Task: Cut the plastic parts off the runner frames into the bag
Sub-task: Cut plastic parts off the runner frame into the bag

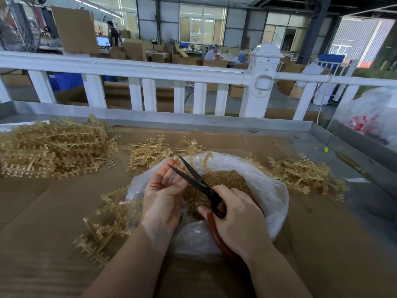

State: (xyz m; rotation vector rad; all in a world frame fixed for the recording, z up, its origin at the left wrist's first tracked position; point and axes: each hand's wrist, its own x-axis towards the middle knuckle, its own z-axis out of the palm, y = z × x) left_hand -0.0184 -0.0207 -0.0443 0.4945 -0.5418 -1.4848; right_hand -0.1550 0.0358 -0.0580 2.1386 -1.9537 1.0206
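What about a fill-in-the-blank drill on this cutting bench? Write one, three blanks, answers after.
1. The right hand grips the ____.
2. Cut parts lie inside the clear plastic ____.
3. The scissor blades stand ____.
4. The biggest pile of runner frames lies on the ____ side.

Answers: scissors, bag, open, left

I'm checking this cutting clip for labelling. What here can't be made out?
All in the head view:
- The piece the left hand holds: its fingers cover it.
- The scissors handles: mostly covered by the right hand.
- How deep the cut parts lie: the bag folds hide that.
- The small yellow thing on the table: too small to identify.
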